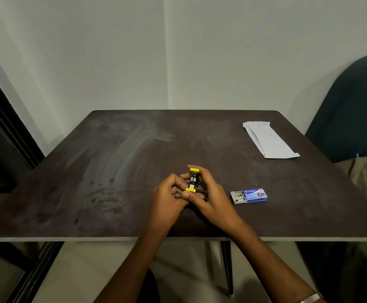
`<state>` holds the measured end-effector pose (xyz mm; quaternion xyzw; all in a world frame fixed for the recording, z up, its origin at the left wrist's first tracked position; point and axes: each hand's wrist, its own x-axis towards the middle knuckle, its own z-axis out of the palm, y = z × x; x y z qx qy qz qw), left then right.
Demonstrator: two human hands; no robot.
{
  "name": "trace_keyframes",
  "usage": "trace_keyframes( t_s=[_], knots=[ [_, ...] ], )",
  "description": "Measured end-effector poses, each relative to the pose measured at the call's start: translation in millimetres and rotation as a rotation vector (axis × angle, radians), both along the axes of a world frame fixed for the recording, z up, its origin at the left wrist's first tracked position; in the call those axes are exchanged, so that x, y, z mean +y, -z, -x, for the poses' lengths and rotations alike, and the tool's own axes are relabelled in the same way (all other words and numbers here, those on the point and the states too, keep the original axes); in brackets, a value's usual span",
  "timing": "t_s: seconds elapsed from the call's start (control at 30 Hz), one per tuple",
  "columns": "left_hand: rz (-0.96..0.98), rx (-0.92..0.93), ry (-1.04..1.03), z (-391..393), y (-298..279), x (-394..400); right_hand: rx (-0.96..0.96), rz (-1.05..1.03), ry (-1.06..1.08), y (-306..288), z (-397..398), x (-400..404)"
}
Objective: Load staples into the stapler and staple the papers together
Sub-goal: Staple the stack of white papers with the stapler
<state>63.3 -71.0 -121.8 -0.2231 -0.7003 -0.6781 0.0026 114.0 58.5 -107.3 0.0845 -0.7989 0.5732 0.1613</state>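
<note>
A small black and yellow stapler (193, 179) is held just above the dark table (112, 171), near its front middle. My left hand (169, 197) curls against its left side and my right hand (208, 195) wraps its right side, fingers reaching over the far yellow end. A blue staple box (249, 195) lies to the right of my hands, its inner tray slid partly out on the left. Folded white papers (270, 139) lie at the far right of the table. I cannot tell whether the stapler holds staples.
A dark blue chair back (353, 106) stands beyond the table's right edge. White walls meet in a corner behind the table. A dark door frame (3, 119) runs along the left. A table leg (226, 265) shows below the front edge.
</note>
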Motion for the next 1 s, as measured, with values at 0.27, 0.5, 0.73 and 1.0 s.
trace_keyframes(
  t_s=[0.27,0.5,0.73,1.0],
  knots=[
    [0.105,-0.052,-0.047,-2.4,-5.2,0.5,0.041,-0.075,0.068,-1.0,-0.8,0.4],
    [0.12,-0.055,-0.045,-3.9,-6.1,-0.5,0.061,-0.068,0.092,-3.3,-2.6,0.4],
    [0.108,-0.038,-0.017,-2.4,-9.3,-0.1,0.051,-0.025,0.09,-3.6,-3.6,0.8],
    [-0.04,-0.037,0.048,2.2,-15.5,24.5,0.119,-0.084,0.114,-18.5,7.9,18.3]
  ],
)
